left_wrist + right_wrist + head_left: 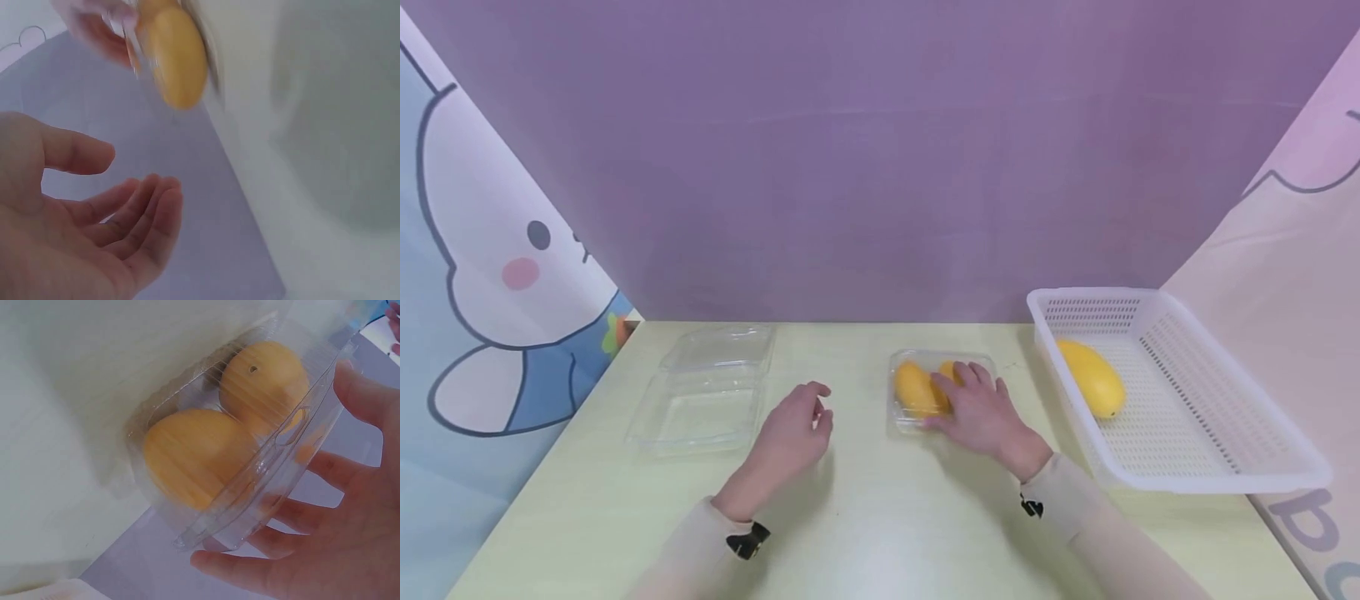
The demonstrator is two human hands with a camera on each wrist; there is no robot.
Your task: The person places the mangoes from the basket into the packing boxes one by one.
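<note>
Two yellow mangoes (916, 387) lie side by side inside a clear plastic clamshell box (275, 456), its lid over them. My right hand (981, 412) is on top of this box; the right wrist view shows the thumb and fingers spread across the lid, touching it without curling round the box. My left hand (792, 437) hovers left of the box and holds nothing. In the left wrist view its fingers (156, 225) are loosely bent, apart from the thumb. Another clear clamshell box (703, 400), opened out and empty, lies left of the left hand.
A white plastic basket (1202, 482) stands at the right of the table (880, 517), with a single yellow mango (1092, 379) against its left wall. A purple backdrop (880, 183) rises behind the table. Printed cloths (505, 250) hang at both sides.
</note>
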